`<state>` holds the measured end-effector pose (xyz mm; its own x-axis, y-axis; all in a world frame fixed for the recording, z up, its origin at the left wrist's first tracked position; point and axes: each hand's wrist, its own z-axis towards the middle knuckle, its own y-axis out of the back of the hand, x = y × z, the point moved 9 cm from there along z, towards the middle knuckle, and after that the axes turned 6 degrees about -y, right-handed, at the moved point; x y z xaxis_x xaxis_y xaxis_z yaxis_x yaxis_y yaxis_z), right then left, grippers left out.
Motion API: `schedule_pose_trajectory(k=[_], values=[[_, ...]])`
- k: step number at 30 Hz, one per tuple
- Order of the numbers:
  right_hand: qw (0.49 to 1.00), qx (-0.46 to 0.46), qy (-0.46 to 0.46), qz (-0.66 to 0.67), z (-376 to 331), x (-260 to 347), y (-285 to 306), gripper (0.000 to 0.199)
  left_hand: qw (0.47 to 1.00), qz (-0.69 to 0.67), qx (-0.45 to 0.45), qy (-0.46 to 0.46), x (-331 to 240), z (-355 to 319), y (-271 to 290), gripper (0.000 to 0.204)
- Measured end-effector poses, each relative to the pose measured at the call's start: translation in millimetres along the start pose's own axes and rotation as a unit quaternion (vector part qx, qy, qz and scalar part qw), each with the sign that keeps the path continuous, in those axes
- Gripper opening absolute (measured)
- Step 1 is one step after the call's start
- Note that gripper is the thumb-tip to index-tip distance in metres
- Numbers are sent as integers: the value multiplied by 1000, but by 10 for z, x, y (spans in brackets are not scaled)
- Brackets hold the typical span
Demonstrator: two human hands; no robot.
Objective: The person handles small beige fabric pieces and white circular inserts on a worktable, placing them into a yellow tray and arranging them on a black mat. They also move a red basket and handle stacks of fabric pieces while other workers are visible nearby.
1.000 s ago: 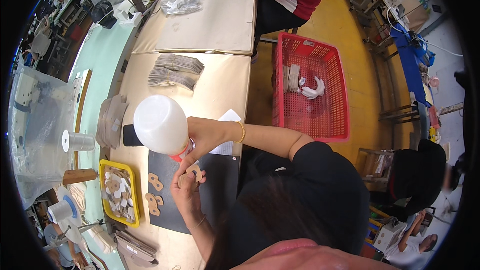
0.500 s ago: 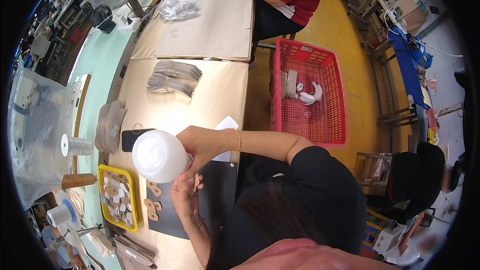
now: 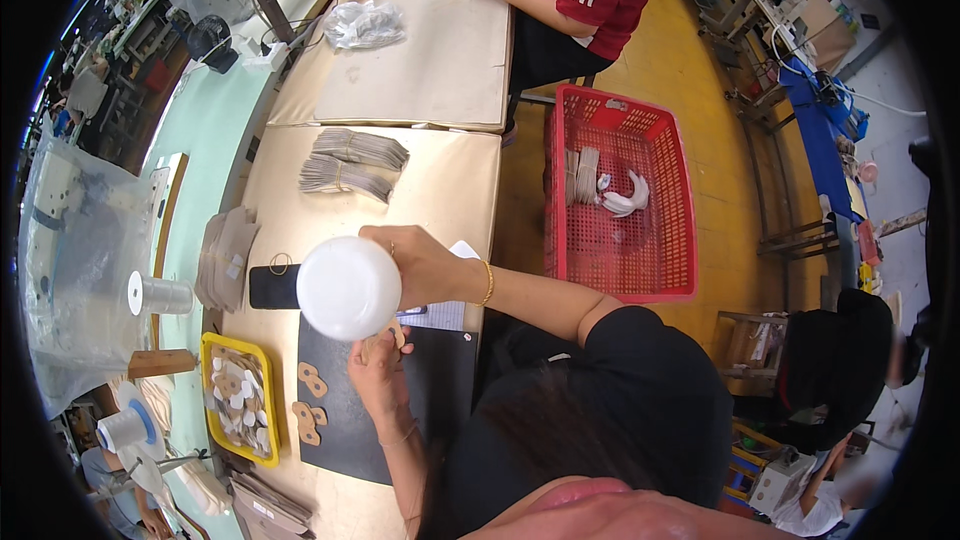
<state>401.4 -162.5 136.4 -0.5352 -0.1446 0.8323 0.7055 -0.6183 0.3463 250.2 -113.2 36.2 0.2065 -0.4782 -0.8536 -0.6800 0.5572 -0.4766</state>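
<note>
Your hands over the black mat (image 3: 440, 390)

Your right hand (image 3: 420, 265) grips the white bottle (image 3: 348, 287); your left hand (image 3: 375, 375) pinches a tan cutout (image 3: 388, 338).

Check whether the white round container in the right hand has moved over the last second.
Yes. The white round container has dropped from beside the grey stack toward the black mat and yellow tray, held in the right hand.

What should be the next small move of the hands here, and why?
Probably lowering the white bottle a little toward the tan piece. The right hand holds the bottle tipped just above that piece, which the left hand pinches over the black mat; similar pieces already lie on the mat.
</note>
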Motion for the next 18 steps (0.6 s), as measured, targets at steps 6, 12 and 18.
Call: schedule_pose_trajectory(k=[6,12,18], values=[[995,-89,-40,-8,-13,-200,261,62,995,98,24,-18,-98,123,75,53],[990,-72,-117,30,-160,-395,415,80,992,127,7,23,143,864,387,54],[989,-56,-136,17,-245,-416,520,78,985,153,10,82,345,1090,566,45]])
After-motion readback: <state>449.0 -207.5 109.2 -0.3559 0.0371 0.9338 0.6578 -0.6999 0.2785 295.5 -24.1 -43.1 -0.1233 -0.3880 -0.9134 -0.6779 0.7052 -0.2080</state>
